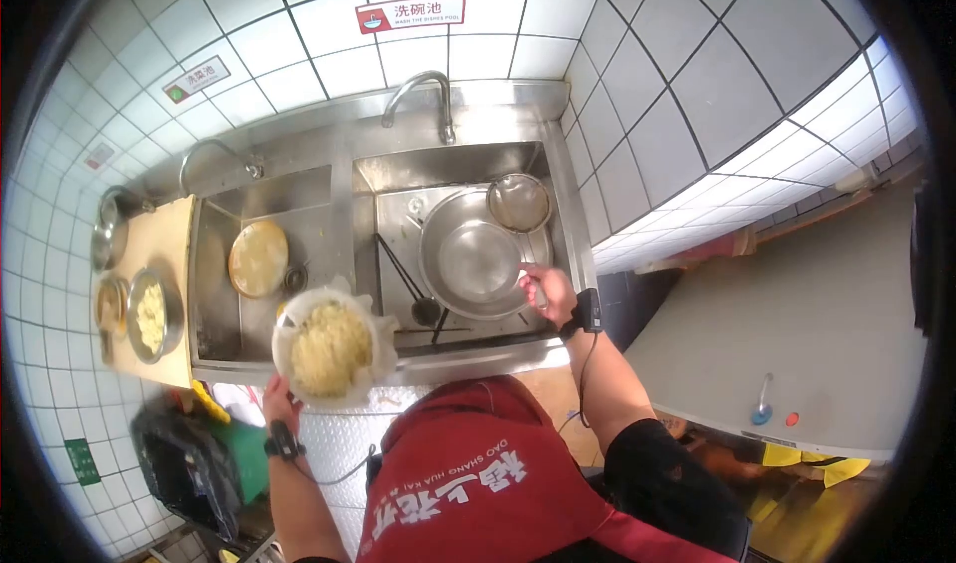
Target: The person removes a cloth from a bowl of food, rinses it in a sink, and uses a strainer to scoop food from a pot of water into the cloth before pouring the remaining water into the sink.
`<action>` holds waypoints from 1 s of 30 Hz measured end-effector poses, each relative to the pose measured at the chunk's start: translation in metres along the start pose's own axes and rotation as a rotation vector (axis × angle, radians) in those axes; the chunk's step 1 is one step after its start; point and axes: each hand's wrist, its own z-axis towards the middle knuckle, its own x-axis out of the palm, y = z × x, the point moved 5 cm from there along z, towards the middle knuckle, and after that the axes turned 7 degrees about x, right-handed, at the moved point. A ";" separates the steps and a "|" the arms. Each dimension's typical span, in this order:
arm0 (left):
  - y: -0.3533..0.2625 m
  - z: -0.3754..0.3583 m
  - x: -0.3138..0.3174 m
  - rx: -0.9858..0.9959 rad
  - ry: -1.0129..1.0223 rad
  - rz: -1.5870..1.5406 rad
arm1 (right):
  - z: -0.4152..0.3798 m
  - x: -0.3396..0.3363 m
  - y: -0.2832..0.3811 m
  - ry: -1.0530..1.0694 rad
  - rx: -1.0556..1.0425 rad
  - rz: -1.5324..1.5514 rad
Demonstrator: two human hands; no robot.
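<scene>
My left hand (280,402) is closed on the lower left edge of a round container (282,342) with a white lining (373,329). A heap of pale yellow shredded food (332,351) fills it, above the front edge of the sinks. My right hand (551,293) is closed at the right rim of a large metal basin (448,282) in the right sink. A small pale piece shows at its fingers; I cannot make out what it grips. A round mesh strainer (519,203) rests over the basin's upper right rim.
A ladle (425,311) lies left of the basin, under a tall faucet (448,115). In the left sink (324,200) is a round tan item (259,258). A wooden board (179,225) holds a metal bowl (176,336) of yellow pieces. Tiled walls rise behind and right.
</scene>
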 end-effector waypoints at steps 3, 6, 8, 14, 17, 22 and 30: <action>0.001 -0.001 -0.002 0.000 -0.029 -0.006 | 0.004 -0.001 0.014 -0.001 -0.015 -0.015; 0.000 -0.001 0.003 -0.006 -0.023 -0.064 | 0.001 0.001 0.018 0.005 -0.035 -0.029; -0.001 -0.002 0.002 0.002 0.026 -0.038 | -0.011 0.010 0.016 0.009 -0.108 -0.112; 0.002 -0.001 -0.003 -0.010 -0.045 -0.020 | -0.058 0.060 -0.012 0.035 -0.161 -0.571; 0.000 -0.007 0.007 -0.002 -0.031 -0.068 | -0.067 0.070 -0.034 -0.022 -0.223 -0.707; -0.003 -0.008 0.006 0.003 -0.079 -0.083 | -0.072 0.078 -0.040 -0.207 -0.334 -0.833; -0.003 -0.004 0.005 0.049 0.055 -0.094 | 0.019 -0.004 -0.072 -0.053 0.280 -0.221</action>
